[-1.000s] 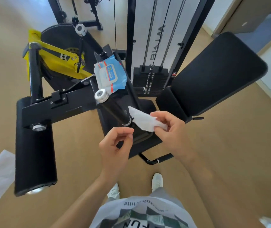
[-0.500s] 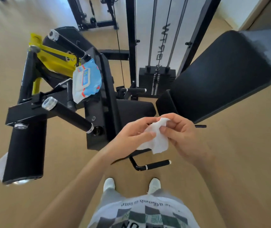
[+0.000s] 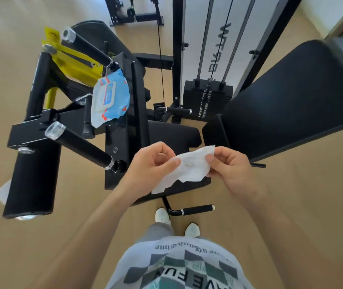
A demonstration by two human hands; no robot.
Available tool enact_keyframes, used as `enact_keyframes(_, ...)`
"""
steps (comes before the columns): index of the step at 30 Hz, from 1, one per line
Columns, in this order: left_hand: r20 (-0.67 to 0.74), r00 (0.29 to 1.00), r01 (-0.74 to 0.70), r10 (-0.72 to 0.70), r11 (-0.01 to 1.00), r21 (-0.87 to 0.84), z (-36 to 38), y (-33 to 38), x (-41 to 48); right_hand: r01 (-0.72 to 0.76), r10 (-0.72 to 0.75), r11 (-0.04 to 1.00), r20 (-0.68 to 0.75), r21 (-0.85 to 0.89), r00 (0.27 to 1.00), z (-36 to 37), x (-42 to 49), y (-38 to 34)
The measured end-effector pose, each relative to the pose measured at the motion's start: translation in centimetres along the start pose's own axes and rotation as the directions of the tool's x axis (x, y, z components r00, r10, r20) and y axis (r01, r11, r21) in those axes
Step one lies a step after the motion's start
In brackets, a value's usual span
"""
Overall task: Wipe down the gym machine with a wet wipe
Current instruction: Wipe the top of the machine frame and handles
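Two pinch grips on the wet wipe (image 3: 189, 166): left hand (image 3: 152, 166) at its left edge, right hand (image 3: 232, 171) at its top corner. Wipe hangs above the gym machine (image 3: 138, 105) seat; wipes pack (image 3: 110, 99) lies on its frame.

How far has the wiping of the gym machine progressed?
Done: a wet wipe is out of the blue wipe pack on the machine frame. In hand: left hand and right hand pinch it open. Left: all wiping; the wipe touches no machine part yet.

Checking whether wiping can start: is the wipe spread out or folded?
Partly spread: the wipe stretches as a wrinkled sheet between the left hand and right hand, each pinching an edge.
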State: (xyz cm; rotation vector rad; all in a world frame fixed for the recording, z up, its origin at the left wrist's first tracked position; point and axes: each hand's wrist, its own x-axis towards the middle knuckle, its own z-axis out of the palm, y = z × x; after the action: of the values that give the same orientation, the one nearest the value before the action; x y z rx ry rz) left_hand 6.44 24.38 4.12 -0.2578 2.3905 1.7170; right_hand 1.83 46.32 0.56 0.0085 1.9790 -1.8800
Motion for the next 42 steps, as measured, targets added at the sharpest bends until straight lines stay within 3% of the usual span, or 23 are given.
enact_keyframes(4,-0.184,0.975,-0.088,0.124,0.978,0.19,-1.3,-0.9,1.2,-0.044,0.044,0.999,-0.058,-0.002,0.997,1.3,0.8,-1.2)
enact_keyframes(8,-0.363,0.885,-0.162,0.291,0.924,0.345,-1.0,-1.5,2.4,-0.069,0.07,0.997,-0.06,0.022,0.996,3.3,1.6,-1.9)
enact_keyframes(13,-0.255,0.899,-0.291,0.356,0.921,0.259,-0.1,-2.4,2.6,-0.183,0.172,0.97,0.078,0.161,0.982,5.9,2.2,-2.7)
enact_keyframes(16,-0.218,0.922,-0.272,0.319,0.937,0.219,0.0,-3.1,2.3,-0.23,0.209,0.951,0.121,0.206,0.97,6.4,3.1,-2.9)
enact_keyframes(23,-0.195,0.926,-0.269,0.323,0.928,0.257,-0.3,-3.4,2.3,-0.29,0.265,0.953,0.216,0.092,0.94,5.7,7.4,-2.1)
enact_keyframes(26,-0.268,0.911,-0.229,0.312,0.926,0.3,-0.1,-3.2,1.9,-0.293,0.271,0.955,0.251,0.052,0.929,5.2,9.7,-2.0)
enact_keyframes(29,-0.494,0.808,-0.111,0.321,0.907,0.407,0.3,-3.1,1.7,-0.117,0.134,0.989,0.214,-0.09,0.968,5.1,12.3,-2.0)
enact_keyframes(32,-0.695,0.627,0.081,0.352,0.858,0.508,1.2,-3.7,1.3,0.133,-0.075,0.949,0.205,-0.287,0.976,5.9,14.3,-1.4)
enact_keyframes(34,-0.772,0.522,0.212,0.363,0.821,0.53,2.1,-4.2,0.9,0.266,-0.182,0.91,0.27,-0.317,0.945,7.1,15.2,0.0)
enact_keyframes(39,-0.855,0.363,0.505,0.37,0.693,0.514,5.0,-6.4,0.1,0.542,-0.303,0.801,0.61,-0.252,0.732,8.7,13.7,5.8)
enact_keyframes(42,-0.866,0.32,0.58,0.385,0.643,0.501,6.2,-7.4,0.5,0.648,-0.33,0.737,0.734,-0.192,0.594,7.7,12.7,7.5)
